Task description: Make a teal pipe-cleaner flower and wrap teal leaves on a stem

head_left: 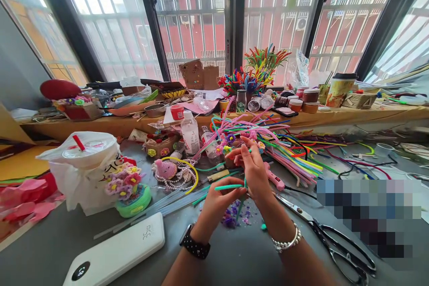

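My left hand point(219, 203), with a black watch on its wrist, is closed round a teal pipe cleaner point(228, 186) that sticks out to the left of my fingers. My right hand point(253, 167), with a beaded bracelet on its wrist, is raised just above and pinches the same pipe cleaner's upper part between its fingertips. Purple scraps point(233, 216) lie on the grey table point(217, 259) under both hands. A heap of coloured pipe cleaners point(284, 143) lies just beyond my hands.
Scissors point(331, 237) lie to the right, a pink glue gun point(275, 178) beside my right hand. A white power bank point(117, 250) is at front left, near a flower pot craft point(129, 192), a bagged drink cup point(85, 161) and a bead headband point(177, 172). Jars and bottles crowd the window ledge.
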{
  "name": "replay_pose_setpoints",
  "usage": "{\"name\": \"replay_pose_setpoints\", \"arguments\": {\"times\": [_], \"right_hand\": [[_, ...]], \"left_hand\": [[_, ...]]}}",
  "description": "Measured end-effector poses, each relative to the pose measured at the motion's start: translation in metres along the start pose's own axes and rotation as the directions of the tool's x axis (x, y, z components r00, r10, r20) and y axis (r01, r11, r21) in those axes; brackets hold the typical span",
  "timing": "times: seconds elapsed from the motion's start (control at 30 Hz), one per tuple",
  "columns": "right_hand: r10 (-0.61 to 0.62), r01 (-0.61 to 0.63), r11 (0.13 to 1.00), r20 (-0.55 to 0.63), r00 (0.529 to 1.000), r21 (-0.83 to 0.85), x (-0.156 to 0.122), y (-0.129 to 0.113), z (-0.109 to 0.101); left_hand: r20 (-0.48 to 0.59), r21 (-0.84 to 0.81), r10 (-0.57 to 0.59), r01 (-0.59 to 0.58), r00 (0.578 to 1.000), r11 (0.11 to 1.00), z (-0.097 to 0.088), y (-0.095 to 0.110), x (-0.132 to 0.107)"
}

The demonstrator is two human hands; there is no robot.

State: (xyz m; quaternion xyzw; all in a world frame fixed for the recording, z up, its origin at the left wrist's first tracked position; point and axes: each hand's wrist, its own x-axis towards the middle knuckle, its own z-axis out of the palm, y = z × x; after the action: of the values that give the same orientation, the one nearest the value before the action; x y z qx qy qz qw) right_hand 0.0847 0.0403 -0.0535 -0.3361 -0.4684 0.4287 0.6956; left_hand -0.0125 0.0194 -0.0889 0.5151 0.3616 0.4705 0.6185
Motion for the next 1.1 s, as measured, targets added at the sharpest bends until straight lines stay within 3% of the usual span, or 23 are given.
{"name": "replay_pose_setpoints", "arguments": {"times": [0.1, 0.23, 0.37, 0.77, 0.97, 1.1], "right_hand": [[0.074, -0.068, 0.996, 0.089, 0.993, -0.065, 0.003, -0.002, -0.004], [0.209, -0.168, 0.968, 0.226, 0.951, -0.185, 0.006, -0.013, -0.025], [0.236, -0.118, 0.939, 0.359, 0.903, -0.322, 0.004, -0.019, -0.041], [0.17, -0.1, 0.953, 0.23, 0.958, -0.285, 0.003, -0.006, -0.033], [0.106, -0.011, 0.934, 0.25, 0.962, -0.356, 0.003, -0.004, -0.032], [0.11, -0.014, 0.928, 0.241, 0.964, -0.371, 0.002, -0.001, -0.032]], "left_hand": [[-0.004, -0.08, 0.007, -0.007, 1.0, 0.997, -0.001, -0.001, 0.0], [-0.014, -0.212, 0.013, -0.016, 1.0, 0.977, -0.002, 0.001, 0.0], [-0.022, -0.237, 0.007, -0.012, 1.0, 0.971, -0.003, 0.001, 0.0], [-0.088, -0.289, -0.072, 0.043, 0.994, 0.956, -0.007, -0.003, 0.005], [-0.108, -0.226, -0.033, 0.007, 0.994, 0.974, -0.007, -0.006, 0.005], [-0.123, -0.216, 0.007, -0.034, 0.992, 0.976, -0.007, -0.008, 0.006]]}}
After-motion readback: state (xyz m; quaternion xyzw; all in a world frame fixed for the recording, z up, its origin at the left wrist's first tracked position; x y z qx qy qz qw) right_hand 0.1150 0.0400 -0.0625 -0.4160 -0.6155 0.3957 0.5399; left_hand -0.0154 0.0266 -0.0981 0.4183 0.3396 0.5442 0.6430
